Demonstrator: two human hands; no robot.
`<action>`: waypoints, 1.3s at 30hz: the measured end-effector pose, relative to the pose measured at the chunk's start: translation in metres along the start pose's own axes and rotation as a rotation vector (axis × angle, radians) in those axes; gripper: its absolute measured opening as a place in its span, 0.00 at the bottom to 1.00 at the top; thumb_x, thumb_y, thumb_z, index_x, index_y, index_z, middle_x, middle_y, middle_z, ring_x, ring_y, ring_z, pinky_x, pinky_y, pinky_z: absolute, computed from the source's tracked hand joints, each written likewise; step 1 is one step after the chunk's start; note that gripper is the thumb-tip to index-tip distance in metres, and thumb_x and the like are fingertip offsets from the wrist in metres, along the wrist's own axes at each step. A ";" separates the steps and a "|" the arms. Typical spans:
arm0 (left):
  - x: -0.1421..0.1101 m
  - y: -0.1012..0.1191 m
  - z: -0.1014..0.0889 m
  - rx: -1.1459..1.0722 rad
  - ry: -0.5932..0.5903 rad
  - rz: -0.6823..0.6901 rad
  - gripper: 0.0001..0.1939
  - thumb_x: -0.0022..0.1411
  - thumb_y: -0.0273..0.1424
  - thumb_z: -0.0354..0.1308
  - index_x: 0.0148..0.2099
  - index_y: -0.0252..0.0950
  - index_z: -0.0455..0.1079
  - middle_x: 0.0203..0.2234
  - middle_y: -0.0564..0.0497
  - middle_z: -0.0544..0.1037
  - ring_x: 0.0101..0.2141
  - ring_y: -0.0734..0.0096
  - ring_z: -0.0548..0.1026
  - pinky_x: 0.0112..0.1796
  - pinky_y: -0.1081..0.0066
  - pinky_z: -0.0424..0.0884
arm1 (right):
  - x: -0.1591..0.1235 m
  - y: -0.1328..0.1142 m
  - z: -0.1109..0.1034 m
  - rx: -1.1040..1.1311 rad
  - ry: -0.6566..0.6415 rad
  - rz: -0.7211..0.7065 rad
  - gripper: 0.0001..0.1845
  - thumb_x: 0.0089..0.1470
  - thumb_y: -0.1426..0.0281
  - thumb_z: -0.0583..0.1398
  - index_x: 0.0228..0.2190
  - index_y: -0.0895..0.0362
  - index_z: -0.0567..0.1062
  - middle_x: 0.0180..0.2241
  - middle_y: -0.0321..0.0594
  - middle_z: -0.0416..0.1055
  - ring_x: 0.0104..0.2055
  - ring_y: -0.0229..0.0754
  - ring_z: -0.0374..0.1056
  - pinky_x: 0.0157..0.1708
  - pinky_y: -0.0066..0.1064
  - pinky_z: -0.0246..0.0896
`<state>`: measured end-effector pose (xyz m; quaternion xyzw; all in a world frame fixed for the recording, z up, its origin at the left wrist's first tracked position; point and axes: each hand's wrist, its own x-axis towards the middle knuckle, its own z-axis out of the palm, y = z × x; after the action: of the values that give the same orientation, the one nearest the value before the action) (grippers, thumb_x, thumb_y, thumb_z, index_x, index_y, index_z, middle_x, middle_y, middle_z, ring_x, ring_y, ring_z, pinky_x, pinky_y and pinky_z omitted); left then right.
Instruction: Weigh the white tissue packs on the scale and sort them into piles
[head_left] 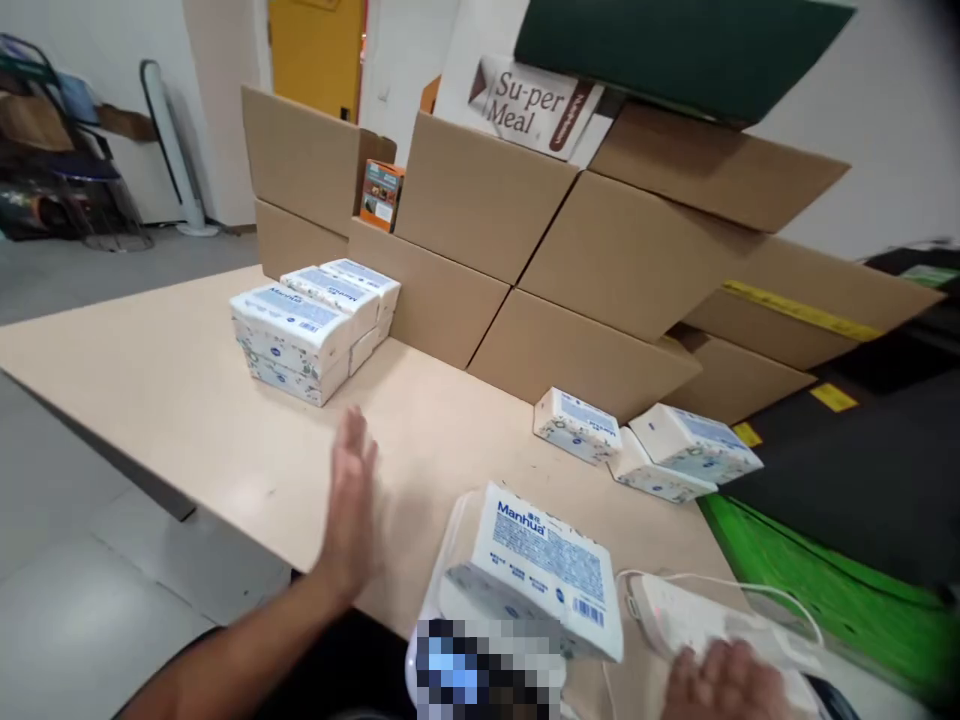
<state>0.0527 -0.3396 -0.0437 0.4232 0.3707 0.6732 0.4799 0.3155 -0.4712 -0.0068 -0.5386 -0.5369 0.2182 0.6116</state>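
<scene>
My left hand (351, 520) is held edge-on over the table's near side, fingers stretched out, with nothing in it. To its right, a white Manhua tissue pack (551, 550) lies tilted on a white device (442, 590) whose front is pixelated. At the bottom right, my right hand (724, 685) is partly cut off and slightly blurred; its fingers look extended beside a white power strip (697, 620), and nothing shows in them. Beyond my left hand stand stacked tissue packs (292, 335). More packs lie at the right, one single pack (577, 425) and two others piled together (694, 445).
Cardboard boxes (480, 210) line the back of the pale table (150, 350). A Su-per Meal box (517, 105) and a dark green box (675, 50) sit on top. A white cable (780, 593) runs beside the power strip. Green material (825, 590) lies beyond the right edge.
</scene>
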 end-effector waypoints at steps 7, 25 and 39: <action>-0.069 0.007 0.008 -0.012 -0.772 -0.111 0.45 0.77 0.53 0.45 0.81 0.50 0.20 0.81 0.51 0.33 0.79 0.52 0.36 0.76 0.44 0.40 | -0.005 -0.029 0.040 -0.199 -0.124 0.127 0.56 0.60 0.37 0.60 0.77 0.46 0.47 0.78 0.46 0.52 0.80 0.63 0.45 0.75 0.59 0.50; 0.030 0.017 -0.165 1.633 -0.417 0.084 0.33 0.76 0.43 0.47 0.75 0.32 0.63 0.75 0.39 0.61 0.75 0.43 0.57 0.72 0.39 0.55 | 0.177 0.035 0.253 -1.265 -0.913 -0.566 0.39 0.67 0.67 0.61 0.74 0.59 0.57 0.75 0.58 0.57 0.75 0.56 0.57 0.73 0.47 0.54; 0.020 0.026 -0.172 1.591 -0.394 0.101 0.30 0.76 0.41 0.51 0.74 0.37 0.64 0.73 0.42 0.64 0.73 0.48 0.62 0.71 0.39 0.59 | 0.260 0.070 0.330 -1.393 -0.625 -0.386 0.21 0.68 0.61 0.65 0.58 0.57 0.75 0.58 0.47 0.75 0.56 0.50 0.75 0.54 0.49 0.76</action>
<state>-0.1187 -0.3432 -0.0792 0.7634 0.6268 0.1430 0.0618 0.1283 -0.0886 -0.0118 -0.6089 -0.7811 -0.1370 -0.0190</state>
